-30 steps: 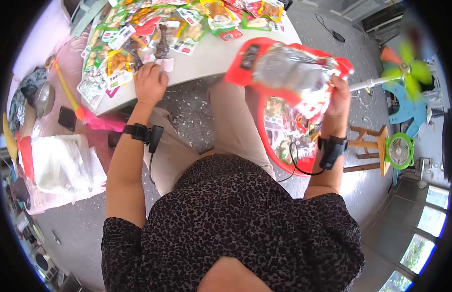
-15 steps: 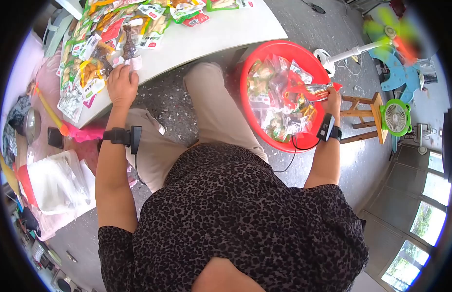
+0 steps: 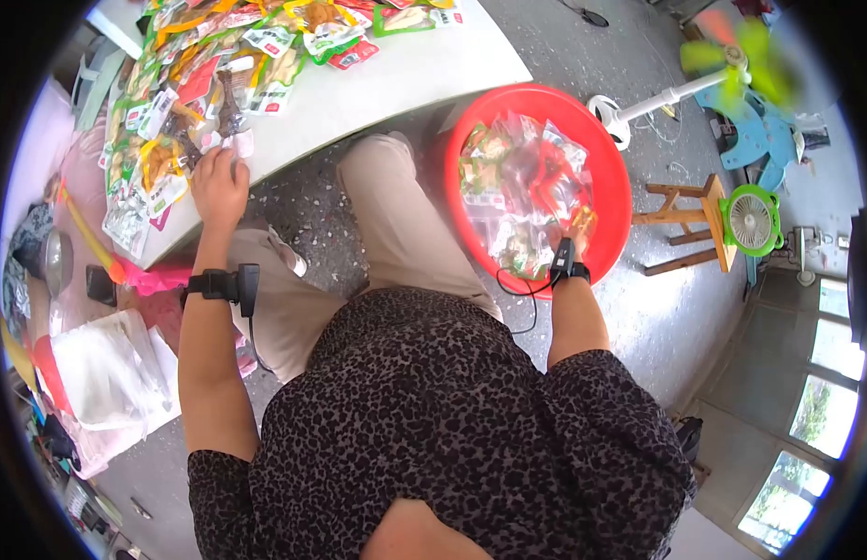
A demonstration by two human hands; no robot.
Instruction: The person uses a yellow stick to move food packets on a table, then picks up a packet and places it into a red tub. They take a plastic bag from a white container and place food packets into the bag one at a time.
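Observation:
My left hand (image 3: 220, 187) lies at the near edge of the white table (image 3: 377, 98), fingers stretched over the end of a clear packet of brown food (image 3: 230, 103). Several colourful food packets (image 3: 312, 33) are heaped on the table beyond and beside it. On my right, my right hand (image 3: 583, 227) is down inside a red plastic tub (image 3: 615, 201), among clear and printed packets (image 3: 508, 187). A black band with a small device hides part of that hand, so its fingers and anything in them cannot be made out.
Beyond the tub stand a white-stemmed fan (image 3: 667, 101) with spinning blades and a wooden stool (image 3: 690, 224) with a small green fan (image 3: 754, 220) near it. At the left, a white plastic bag (image 3: 107, 359) lies on a pink cover. A thin cable hangs beside the tub.
My right hand has moved from the tub's right rim, where it held a red packet, down and left into the tub. The left hand stays by the table edge.

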